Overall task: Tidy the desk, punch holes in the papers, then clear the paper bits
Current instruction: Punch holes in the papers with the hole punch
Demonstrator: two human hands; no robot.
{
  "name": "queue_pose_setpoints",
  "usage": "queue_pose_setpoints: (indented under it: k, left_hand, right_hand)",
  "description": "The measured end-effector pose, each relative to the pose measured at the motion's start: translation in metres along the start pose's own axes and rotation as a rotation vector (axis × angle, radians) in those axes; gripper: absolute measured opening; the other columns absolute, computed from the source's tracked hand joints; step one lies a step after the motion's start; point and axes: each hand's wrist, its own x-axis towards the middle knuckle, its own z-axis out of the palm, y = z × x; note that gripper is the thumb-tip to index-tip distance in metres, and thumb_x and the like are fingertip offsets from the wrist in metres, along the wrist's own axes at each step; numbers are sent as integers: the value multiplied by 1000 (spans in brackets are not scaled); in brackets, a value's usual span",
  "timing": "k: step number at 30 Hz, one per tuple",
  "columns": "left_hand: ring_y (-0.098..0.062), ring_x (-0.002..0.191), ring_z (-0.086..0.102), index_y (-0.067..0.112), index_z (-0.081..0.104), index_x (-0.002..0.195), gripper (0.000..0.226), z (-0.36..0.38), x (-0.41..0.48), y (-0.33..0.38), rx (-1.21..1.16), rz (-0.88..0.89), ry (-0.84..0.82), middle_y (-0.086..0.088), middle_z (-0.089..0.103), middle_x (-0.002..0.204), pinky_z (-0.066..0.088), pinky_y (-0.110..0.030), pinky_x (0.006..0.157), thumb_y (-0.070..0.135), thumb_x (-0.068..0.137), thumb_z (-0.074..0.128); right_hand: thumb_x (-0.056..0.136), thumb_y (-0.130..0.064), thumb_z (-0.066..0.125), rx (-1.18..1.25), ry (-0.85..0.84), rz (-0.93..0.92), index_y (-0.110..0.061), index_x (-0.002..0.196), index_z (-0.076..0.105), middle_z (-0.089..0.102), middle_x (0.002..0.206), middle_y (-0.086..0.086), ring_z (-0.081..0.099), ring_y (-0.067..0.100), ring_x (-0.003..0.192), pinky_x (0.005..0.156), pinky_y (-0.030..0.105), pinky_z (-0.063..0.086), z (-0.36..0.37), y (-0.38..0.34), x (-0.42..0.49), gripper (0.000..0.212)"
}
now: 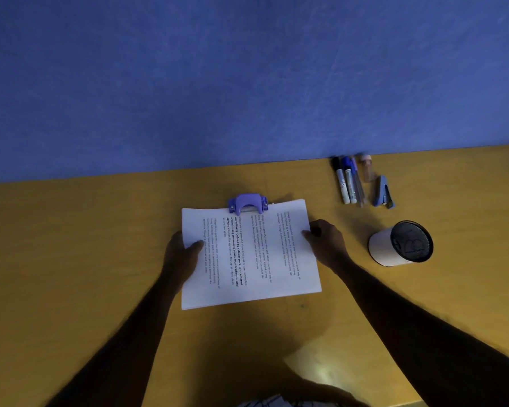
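Observation:
A stack of printed white papers (256,259) lies on the yellow desk (71,245), its far edge pushed into a purple hole punch (248,203). My left hand (181,254) grips the stack's left edge, thumb on top. On the right edge, my right hand (325,240) holds the stack with its fingertips on the paper. The punch stands against the far edge of the sheets, and neither hand touches it.
Several markers and pens (347,180) lie side by side at the back right by the blue wall (247,77), with a small jar (366,168) and a blue stapler (383,192). A white pen cup (400,243) lies on its side at the right.

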Motion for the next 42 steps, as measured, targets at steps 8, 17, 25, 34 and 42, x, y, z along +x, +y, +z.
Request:
queue_pose_setpoints:
  k: [8,17,25,34,42]
  left_hand:
    - [-16,82,58,5,55,122,33,5,-3,1,35,21,54,-9,63,108,41,-19,59,16,92,61]
    - [-19,87,59,8,54,120,31,7,-4,0,62,22,82,-10,63,109,43,-23,63,19,92,61]
    - [-19,86,61,10,52,120,30,9,-3,-4,72,13,82,-8,63,108,44,-21,60,22,93,60]
    - [-23,90,64,11,53,119,31,8,1,-7,78,7,79,-10,64,109,49,-27,65,23,92,61]
    - [-17,82,63,12,52,119,31,9,1,-9,91,13,79,-7,64,104,49,-25,61,24,92,61]
  right_hand:
    - [87,-23,67,-107,146,-313,-14,105,66,65,103,5,61,18,93,81,34,52,1,-51,33,20]
    - [91,-28,64,-452,-420,-525,-8,109,72,69,115,7,61,20,106,83,22,41,14,-153,92,27]
    - [83,-39,73,-478,-518,-483,-9,93,68,65,88,5,58,17,81,62,17,41,21,-154,111,33]
    - [85,-44,69,-468,-595,-472,-6,105,70,71,100,9,63,21,91,80,28,50,20,-151,114,42]
    - [74,-47,78,-466,-549,-353,-11,99,65,69,95,6,63,23,90,76,29,49,29,-144,123,46]
